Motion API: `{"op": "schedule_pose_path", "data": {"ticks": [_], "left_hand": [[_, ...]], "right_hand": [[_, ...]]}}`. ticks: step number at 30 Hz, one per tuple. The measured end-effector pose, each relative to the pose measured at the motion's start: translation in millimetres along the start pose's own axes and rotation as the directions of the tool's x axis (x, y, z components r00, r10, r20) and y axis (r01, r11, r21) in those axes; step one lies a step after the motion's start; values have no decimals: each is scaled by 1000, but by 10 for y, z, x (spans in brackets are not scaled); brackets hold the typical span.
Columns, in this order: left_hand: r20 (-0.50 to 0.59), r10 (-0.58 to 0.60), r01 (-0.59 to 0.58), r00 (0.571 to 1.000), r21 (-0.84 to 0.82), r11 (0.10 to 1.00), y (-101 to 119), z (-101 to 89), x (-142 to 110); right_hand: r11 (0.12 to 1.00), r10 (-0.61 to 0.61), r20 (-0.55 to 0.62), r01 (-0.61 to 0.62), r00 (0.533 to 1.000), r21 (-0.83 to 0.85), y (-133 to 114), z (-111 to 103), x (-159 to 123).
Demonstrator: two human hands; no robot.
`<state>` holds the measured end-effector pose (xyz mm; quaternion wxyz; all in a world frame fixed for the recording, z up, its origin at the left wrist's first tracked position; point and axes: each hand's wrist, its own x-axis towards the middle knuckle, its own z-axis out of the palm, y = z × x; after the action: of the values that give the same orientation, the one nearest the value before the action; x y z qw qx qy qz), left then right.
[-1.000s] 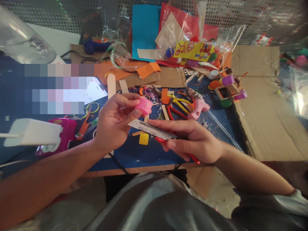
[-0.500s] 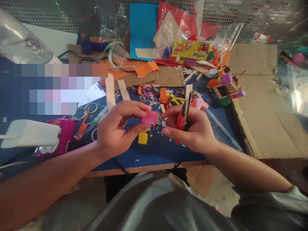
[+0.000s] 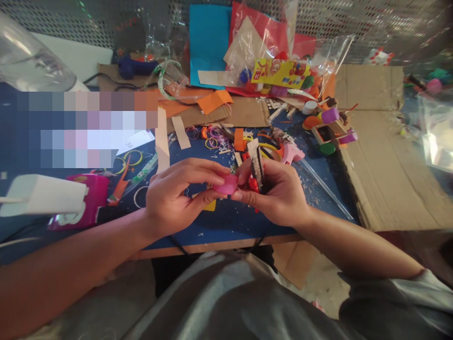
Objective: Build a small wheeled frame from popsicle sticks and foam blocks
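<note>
My left hand pinches a small pink block between thumb and fingers, in front of my chest. From the other side my right hand brings its thumb and forefinger against the block's right edge. Tucked in that same hand, pointing up, is a red and black tool with a flat pale upper end; it looks like a utility knife, and its lower part is mostly hidden. Below the block a yellow piece lies on the blue tabletop, partly covered by my left fingers.
Rubber bands, paper scraps and small sticks litter the table. A white charger plug sits in a pink socket block at left. Cardboard lies at right, beside a small stick-built model. A yellow-labelled bag is at the back.
My right hand has moved left with the tool, and its fingertips now meet the pink block. The block has shifted slightly right and down and is turned.
</note>
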<state>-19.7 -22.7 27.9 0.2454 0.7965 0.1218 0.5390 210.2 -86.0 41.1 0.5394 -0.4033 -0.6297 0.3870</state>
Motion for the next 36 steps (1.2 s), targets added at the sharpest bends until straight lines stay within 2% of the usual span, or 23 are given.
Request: {"op": "schedule_pose_path", "data": {"ticks": [3,9,15,18,21,24,29,36], "left_hand": [[12,16,-16,1000,19,1000,11,-11,15],[55,44,-48,998,62,997,44,-45,39],[51,55,-60,997,107,992,56,-32,33],[32,87,-89,996,79,993,38,-29,51],[31,108,-110,994,62,992,22,-36,72],[24,123,-124,992,72,990,31,-45,75],[14,100,-101,995,99,990,82,-42,65],[36,119,-121,992,90,988,85,-47,66]], "right_hand": [[1000,10,3,-10,1000,1,1,0,-6],[998,-44,1,44,999,44,-7,14,10],[996,-84,40,84,996,8,7,-14,32],[994,-108,65,110,992,-19,21,-19,24],[989,-146,73,148,987,-17,29,-13,13],[982,-188,27,188,982,-18,46,-12,3],[951,-309,-1,309,951,-16,96,-24,12],[965,-261,53,260,964,29,72,-15,43]]}}
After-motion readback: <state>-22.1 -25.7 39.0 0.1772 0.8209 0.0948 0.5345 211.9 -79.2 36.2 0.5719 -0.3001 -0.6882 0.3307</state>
